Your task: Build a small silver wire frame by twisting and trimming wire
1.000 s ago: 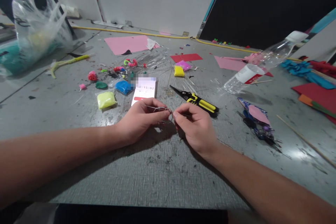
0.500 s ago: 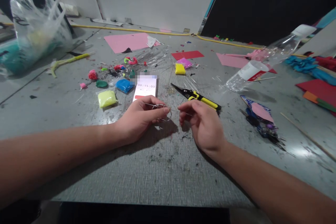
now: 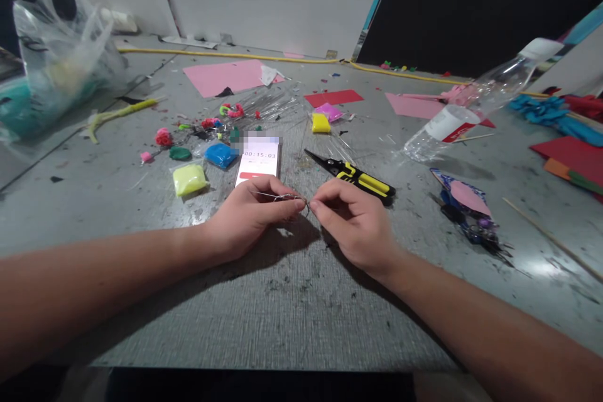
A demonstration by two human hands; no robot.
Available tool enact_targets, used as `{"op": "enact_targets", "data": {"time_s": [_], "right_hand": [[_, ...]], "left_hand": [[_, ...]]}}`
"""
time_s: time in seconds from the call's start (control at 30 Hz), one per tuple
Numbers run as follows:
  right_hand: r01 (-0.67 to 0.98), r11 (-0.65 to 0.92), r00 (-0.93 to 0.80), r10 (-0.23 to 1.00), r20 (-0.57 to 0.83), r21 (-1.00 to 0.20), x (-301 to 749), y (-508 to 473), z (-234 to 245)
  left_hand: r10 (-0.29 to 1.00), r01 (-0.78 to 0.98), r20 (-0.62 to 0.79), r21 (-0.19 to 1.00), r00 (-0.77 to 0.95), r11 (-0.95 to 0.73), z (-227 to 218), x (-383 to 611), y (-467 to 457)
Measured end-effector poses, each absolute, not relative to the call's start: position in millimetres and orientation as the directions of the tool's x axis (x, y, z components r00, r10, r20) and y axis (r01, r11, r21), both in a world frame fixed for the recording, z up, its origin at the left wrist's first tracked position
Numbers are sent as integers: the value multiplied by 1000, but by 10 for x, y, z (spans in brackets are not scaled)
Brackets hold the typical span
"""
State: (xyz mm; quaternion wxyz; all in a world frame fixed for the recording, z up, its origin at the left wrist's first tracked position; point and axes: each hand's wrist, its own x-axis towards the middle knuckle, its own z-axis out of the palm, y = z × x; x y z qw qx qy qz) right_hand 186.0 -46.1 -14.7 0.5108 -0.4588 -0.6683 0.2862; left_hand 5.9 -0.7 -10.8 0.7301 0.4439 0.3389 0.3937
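Observation:
My left hand (image 3: 252,213) rests on the grey table (image 3: 292,301) and pinches a thin bent metal wire (image 3: 282,197) between thumb and fingers. My right hand (image 3: 355,226) meets it from the right, fingertips pinched on the wire's end near a small loop. Both hands are closed on the wire, just in front of a phone (image 3: 259,160) showing a timer. Yellow-and-black pliers (image 3: 355,177) lie just behind my right hand.
Packets of coloured clay, yellow (image 3: 189,179) and blue (image 3: 220,154), lie left of the phone. A clear plastic bottle (image 3: 471,107) lies at right, a plastic bag (image 3: 56,69) at far left. Pink paper (image 3: 223,77), red sheets (image 3: 572,160), a wooden skewer (image 3: 551,239) and scraps litter the table.
Half a second ago my right hand had pulled a little away from the wire with fingers loosened; now it is back at the wire's end, pinching it against my left fingertips.

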Motion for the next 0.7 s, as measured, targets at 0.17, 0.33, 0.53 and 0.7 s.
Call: {"op": "enact_targets", "data": {"time_s": [0.17, 0.33, 0.53, 0.7], "right_hand": [[284, 349, -55, 936, 348, -893, 1851, -461, -150], [214, 293, -61, 956, 286, -932, 1867, -447, -157], [231, 321, -129, 946, 298, -919, 1932, -421, -175], [160, 281, -132, 956, 261, -946, 1946, -421, -175]], "left_hand": [[874, -273, -156, 912, 460, 306, -113, 50, -5], [859, -290, -136, 905, 494, 310, -142, 38, 4], [838, -307, -142, 888, 526, 343, -128, 33, 11], [835, -288, -163, 889, 526, 355, -99, 34, 12]]}}
